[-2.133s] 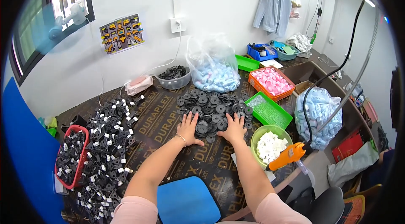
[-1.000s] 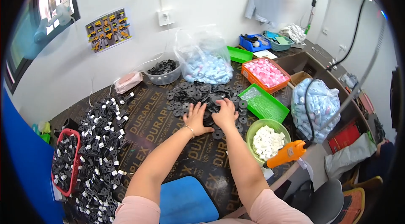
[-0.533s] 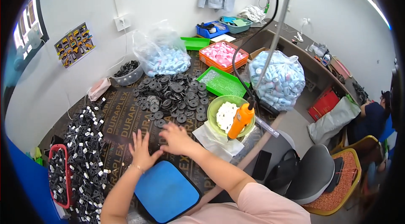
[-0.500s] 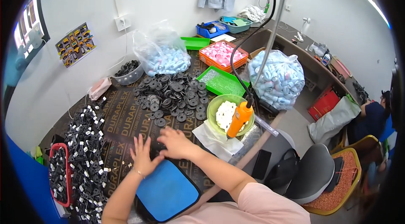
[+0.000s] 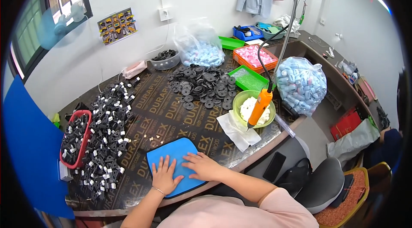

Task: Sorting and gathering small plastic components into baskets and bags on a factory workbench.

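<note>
A blue mat with a dark edge (image 5: 178,147) lies at the near side of the dark printed tabletop. My left hand (image 5: 164,176) rests flat on its left part, fingers spread. On the mat's right part lies my right hand (image 5: 201,167), also open, its fingers pointing left. Neither hand holds anything. Beyond the mat is a heap of black slotted discs (image 5: 201,84). Left of my hands spreads a large pile of small black parts with white pieces (image 5: 107,142). An orange electric screwdriver (image 5: 261,107) hangs over a green bowl of white parts (image 5: 244,96), right of the mat.
A red basket (image 5: 89,127) of black parts stands far left. Bags of light-blue pieces (image 5: 301,84), an orange tray of pink pieces (image 5: 242,60) and a green tray (image 5: 249,78) stand farther back. White paper (image 5: 236,131) lies by the bowl. A grey chair (image 5: 322,185) is at right.
Both hands have drawn back toward me from the bare tabletop onto the blue mat. The view has shifted, so the table sits lower and more to the right.
</note>
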A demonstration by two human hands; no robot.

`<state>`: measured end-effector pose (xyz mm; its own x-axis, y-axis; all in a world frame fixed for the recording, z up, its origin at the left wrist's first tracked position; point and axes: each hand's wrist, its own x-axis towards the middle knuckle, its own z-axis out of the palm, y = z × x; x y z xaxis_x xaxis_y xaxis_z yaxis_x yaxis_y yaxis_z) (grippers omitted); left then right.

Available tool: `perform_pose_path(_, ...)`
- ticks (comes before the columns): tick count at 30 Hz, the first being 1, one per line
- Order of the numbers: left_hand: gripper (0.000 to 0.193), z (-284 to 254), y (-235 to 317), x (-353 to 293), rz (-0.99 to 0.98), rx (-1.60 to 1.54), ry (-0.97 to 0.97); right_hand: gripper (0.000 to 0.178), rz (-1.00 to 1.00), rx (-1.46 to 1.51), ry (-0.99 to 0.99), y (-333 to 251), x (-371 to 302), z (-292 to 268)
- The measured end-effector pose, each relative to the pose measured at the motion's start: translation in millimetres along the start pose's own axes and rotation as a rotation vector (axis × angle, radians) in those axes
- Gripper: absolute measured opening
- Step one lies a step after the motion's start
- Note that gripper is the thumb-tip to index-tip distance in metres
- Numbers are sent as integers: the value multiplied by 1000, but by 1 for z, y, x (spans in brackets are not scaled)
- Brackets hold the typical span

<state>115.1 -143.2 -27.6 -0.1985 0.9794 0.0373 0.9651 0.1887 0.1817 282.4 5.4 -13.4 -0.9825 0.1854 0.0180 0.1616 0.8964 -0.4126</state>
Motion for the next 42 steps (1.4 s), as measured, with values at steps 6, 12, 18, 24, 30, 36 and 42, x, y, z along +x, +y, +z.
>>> perform_pose_path(6,73,-5,-7,-19,-73,47,-59,48,15,124,135,1,-17,-7)
perform_pose_path(12,73,-2,-9,-22,-94,25,-19,43,40,102,318,15,-32,2)
perform_pose_path(18,73,-10,-9,-28,-144,35,-27,43,-4,144,331,15,-26,9)
perform_pose_path(24,76,-9,-11,-23,-143,-11,-136,44,43,104,360,15,-29,5)
perform_pose_path(30,78,-18,-21,-42,-299,-20,-44,44,86,123,312,9,-27,2)
perform_pose_path(36,80,-24,-51,-64,-504,-61,67,44,77,139,304,7,-22,1)
perform_pose_path(42,80,-32,-70,-82,-631,-83,94,44,97,145,300,7,-22,-1)
